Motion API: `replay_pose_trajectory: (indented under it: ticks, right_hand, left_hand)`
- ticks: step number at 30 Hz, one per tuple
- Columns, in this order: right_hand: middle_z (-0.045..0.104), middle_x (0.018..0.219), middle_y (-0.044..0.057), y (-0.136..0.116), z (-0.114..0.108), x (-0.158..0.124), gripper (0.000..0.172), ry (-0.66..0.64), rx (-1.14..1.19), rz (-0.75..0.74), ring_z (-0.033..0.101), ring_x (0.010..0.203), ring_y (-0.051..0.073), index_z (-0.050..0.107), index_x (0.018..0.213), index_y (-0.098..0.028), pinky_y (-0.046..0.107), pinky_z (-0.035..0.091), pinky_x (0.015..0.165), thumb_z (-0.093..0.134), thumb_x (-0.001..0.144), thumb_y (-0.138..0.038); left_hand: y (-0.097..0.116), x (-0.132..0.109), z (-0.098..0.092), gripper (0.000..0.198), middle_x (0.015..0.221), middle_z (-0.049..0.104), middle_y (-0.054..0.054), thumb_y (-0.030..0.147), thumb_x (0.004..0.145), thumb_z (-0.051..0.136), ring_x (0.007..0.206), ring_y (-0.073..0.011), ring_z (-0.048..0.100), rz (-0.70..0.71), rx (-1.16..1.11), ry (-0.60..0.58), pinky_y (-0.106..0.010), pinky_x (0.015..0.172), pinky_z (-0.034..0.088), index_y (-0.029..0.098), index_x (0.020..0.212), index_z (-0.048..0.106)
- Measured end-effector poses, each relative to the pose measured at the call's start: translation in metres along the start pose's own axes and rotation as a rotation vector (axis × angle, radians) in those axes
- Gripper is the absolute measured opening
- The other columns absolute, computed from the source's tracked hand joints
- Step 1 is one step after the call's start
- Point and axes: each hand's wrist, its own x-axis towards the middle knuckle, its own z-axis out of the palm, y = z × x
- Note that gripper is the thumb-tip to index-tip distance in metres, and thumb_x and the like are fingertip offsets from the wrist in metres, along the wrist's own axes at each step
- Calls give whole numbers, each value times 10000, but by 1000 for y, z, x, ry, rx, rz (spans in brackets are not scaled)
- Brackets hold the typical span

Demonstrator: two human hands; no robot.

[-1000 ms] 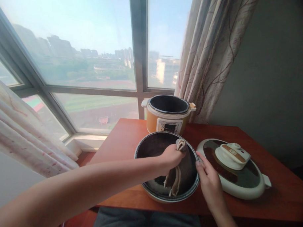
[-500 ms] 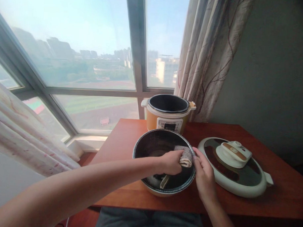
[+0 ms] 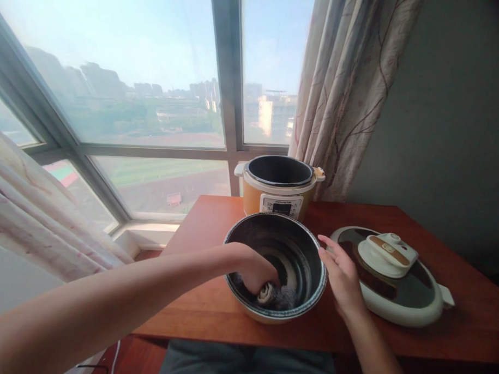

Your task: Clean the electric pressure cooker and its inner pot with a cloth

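Note:
The dark inner pot (image 3: pixel 302 243) stands on the table near its front edge, its inside streaked with wet-looking ring marks. My left hand (image 3: pixel 257 272) reaches down into it, fingers closed around a folded grey cloth (image 3: pixel 284 297) that lies against the near inner wall. At the pot's right rim is my right hand (image 3: pixel 343 272), fingers stretched out and fingertips at or very close to the outer edge; whether they touch it is hard to tell.
Behind the pot stands the yellow-and-white cooker body (image 3: pixel 253 195) without its lid. The round lid (image 3: pixel 417 318) with a white handle lies to the right on the reddish-brown table (image 3: pixel 195 321). Windows and curtains (image 3: pixel 346 92) border the far side.
My left hand has carried the cloth from the right inner wall down and left to the near inner side. My right hand's fingers have loosened and straightened at the rim.

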Motion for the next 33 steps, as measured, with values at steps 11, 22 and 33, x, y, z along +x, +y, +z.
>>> replay_pose_trajectory:
  ticks: [11, 22, 33]
  right_hand:
    - [504, 562, -60, -19, 24, -99, 891, 86, -66, 25, 406, 500, 142, 328, 1535, -208, 251, 314, 470, 660, 808, -600]
    - [511, 537, -58, -9, -14, -40, 807, -35, 39, 104, 413, 472, 130, 459, 1473, -184, 246, 334, 453, 730, 764, -458]
    - [715, 784, 37, 4, -7, -24, 658, 110, 60, 24, 656, 747, 228, 625, 1323, -164, 339, 513, 724, 712, 768, -506]
  left_hand:
    - [2, 1, 4, 362, 748, 706, -9, -7, 589, 588, 789, -243, 664, -29, 82, -44, -294, 697, 479, 212, 853, 703]
    - [3, 5, 10, 571, 993, 726, -55, -23, 617, 547, 1038, -300, 667, 54, 90, -144, -361, 881, 498, 216, 1120, 675]
    - [6, 16, 15, 293, 775, 646, 40, 72, 596, 670, 788, -189, 605, -80, -462, -78, -313, 796, 493, 201, 858, 644]
